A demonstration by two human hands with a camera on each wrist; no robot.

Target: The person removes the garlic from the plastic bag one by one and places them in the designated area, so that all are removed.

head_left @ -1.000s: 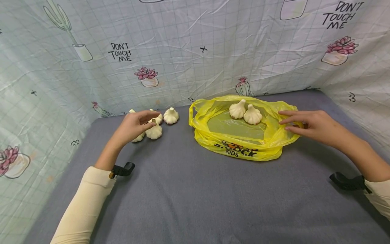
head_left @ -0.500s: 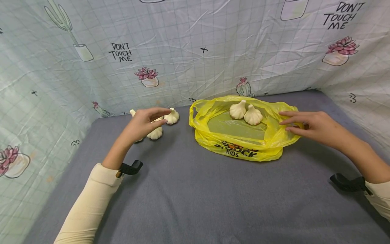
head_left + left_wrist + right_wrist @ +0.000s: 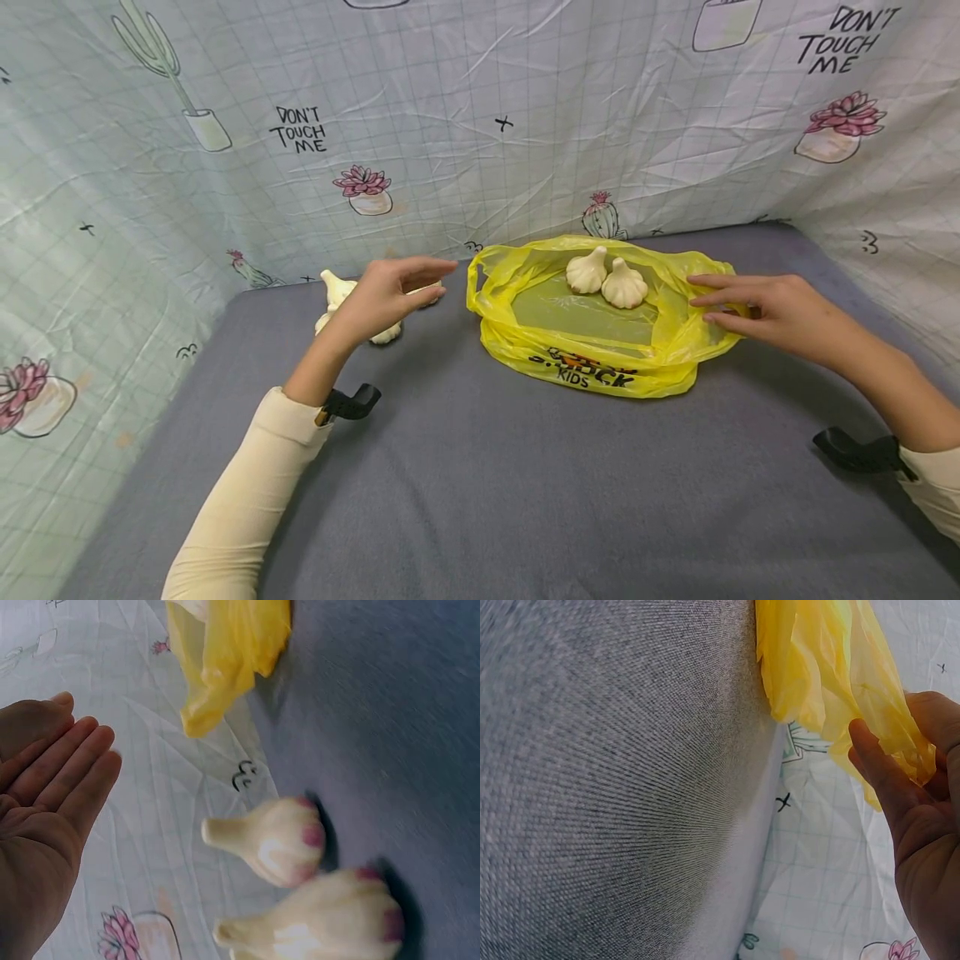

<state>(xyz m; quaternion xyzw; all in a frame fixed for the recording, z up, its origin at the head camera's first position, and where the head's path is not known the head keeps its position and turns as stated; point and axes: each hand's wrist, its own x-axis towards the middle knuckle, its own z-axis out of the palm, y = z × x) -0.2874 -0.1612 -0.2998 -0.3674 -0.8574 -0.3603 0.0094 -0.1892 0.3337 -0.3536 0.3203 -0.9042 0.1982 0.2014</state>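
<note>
Likely slack and slippery, the yellow bag [image 3: 588, 373] suits a rim hold, right hand [image 3: 787, 310] pinching it, left hand [image 3: 385, 293] spread to its left.

A pale, plant-patterned sheet [image 3: 442, 75] hangs behind and beside the grey tabletop [image 3: 480, 483].

Right fingers [image 3: 726, 281] hold the yellow bag [image 3: 517, 343] (two garlic bulbs [image 3: 624, 287] lie inside).

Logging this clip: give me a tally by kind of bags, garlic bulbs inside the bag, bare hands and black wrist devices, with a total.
Yellow bag: 1
Garlic bulbs inside the bag: 2
Bare hands: 2 (left hand, right hand)
Black wrist devices: 2
Total: 7
</note>
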